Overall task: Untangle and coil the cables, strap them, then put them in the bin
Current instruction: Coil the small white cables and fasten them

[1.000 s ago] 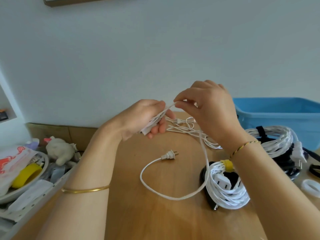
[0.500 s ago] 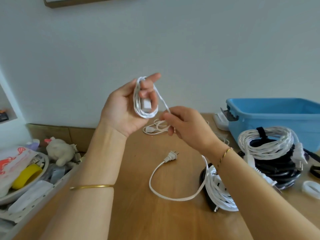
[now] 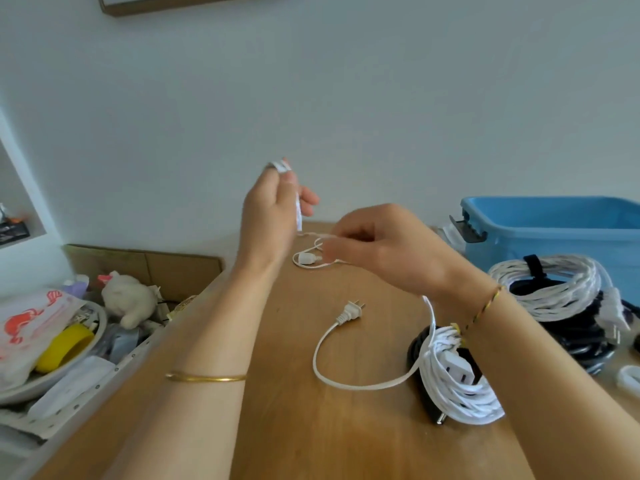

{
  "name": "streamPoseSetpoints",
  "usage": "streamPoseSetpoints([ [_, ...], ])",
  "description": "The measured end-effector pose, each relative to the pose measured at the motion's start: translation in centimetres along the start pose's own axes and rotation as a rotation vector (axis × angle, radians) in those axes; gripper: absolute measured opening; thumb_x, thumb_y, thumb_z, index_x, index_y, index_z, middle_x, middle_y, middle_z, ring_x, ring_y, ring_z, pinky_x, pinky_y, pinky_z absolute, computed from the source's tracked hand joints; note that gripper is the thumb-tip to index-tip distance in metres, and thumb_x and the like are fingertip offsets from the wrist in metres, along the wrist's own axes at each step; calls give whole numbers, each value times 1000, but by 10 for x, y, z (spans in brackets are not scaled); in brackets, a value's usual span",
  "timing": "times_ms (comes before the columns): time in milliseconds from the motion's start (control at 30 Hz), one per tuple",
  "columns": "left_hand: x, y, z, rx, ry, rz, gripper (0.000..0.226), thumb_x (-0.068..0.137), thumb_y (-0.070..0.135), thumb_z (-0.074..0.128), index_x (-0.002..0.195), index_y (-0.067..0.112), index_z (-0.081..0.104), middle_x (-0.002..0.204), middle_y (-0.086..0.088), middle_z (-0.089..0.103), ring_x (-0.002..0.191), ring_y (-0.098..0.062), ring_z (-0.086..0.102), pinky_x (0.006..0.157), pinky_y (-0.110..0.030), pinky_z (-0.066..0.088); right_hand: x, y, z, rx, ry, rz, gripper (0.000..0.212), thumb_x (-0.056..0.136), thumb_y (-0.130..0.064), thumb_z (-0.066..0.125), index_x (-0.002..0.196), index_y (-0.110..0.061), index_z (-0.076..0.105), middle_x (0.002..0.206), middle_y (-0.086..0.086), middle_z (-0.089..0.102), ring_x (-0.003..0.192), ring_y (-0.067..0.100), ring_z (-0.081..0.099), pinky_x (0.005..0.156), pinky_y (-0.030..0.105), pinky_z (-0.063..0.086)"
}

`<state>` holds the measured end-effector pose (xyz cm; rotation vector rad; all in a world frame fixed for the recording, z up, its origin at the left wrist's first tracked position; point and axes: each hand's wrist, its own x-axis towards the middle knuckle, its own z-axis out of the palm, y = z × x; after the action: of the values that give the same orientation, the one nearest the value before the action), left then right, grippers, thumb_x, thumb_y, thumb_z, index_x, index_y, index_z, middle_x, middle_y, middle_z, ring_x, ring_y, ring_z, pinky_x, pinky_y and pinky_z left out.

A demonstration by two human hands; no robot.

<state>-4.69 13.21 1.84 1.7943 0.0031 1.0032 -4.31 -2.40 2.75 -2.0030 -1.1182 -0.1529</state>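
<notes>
Gripping thin cable (image 3: 298,213) in raised left hand (image 3: 272,213), pinching its strand with right hand (image 3: 382,251), over bench (image 3: 277,427) far edge, beside bin (image 3: 554,230).

Back wall: plain, matt, pale grey-white painted wall (image 3: 381,98), filling the upper part of the view. At its top left edge, the lower corner of a brown wooden rectangular frame (image 3: 173,3); its contents are cut off.

Far left: white boxed shelf recess (image 3: 24,188), its side panel slanting toward the camera.

Furniture: warm brown wooden tabletop with fine grain (image 3: 294,438), far edge meeting the wall, left edge running diagonally. Flat brown cardboard sheet (image 3: 145,265) stands against the wall base, just beside the table's left far corner. Below the left edge, a white perforated rail (image 3: 114,372).

Light: diffuse, even; shadows on the tabletop are soft-edged. Source cannot be told.
</notes>
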Motion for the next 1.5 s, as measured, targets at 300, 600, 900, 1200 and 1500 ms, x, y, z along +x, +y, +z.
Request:
streamPoseSetpoints([
  [300,-10,34,-9,-101,-767,-273,51,102,33,30,97,-1,67,49,-5,55,38,-13,43,40,-21,39,1,10,-23,-73,459,-122,5,84,-11,66,82,-15,65,69,-12,57,60,-3,49,58,10,36],
  [600,-1,39,-15,-1154,-726,-437,47,90,23,37,107,-11,65,57,-1,55,44,-7,47,51,-19,49,4,18,-5,105,336,82,20,95,-14,50,96,-8,68,65,6,61,45,15,49,50,27,45],
  [900,9,17,-22,-394,-38,-168,24,104,20,32,94,26,53,78,0,69,74,-12,63,78,-24,51,2,4,27,-31,-302,109,23,95,-15,48,96,-1,66,62,7,60,38,7,43,42,14,38],
  [1200,-6,16,-20,-41,-648,-296,43,102,32,34,105,0,62,64,-9,63,49,-17,52,49,-25,44,6,6,-4,80,357,28,14,91,-13,57,84,-6,66,58,-12,50,51,0,47,52,14,36],
  [1500,0,30,-19,-884,-772,-414,49,89,32,35,85,1,73,45,6,41,38,-4,35,37,-16,34,8,21,12,121,480,79,19,95,-14,52,91,-6,68,61,-4,50,50,9,43,55,28,39],
])
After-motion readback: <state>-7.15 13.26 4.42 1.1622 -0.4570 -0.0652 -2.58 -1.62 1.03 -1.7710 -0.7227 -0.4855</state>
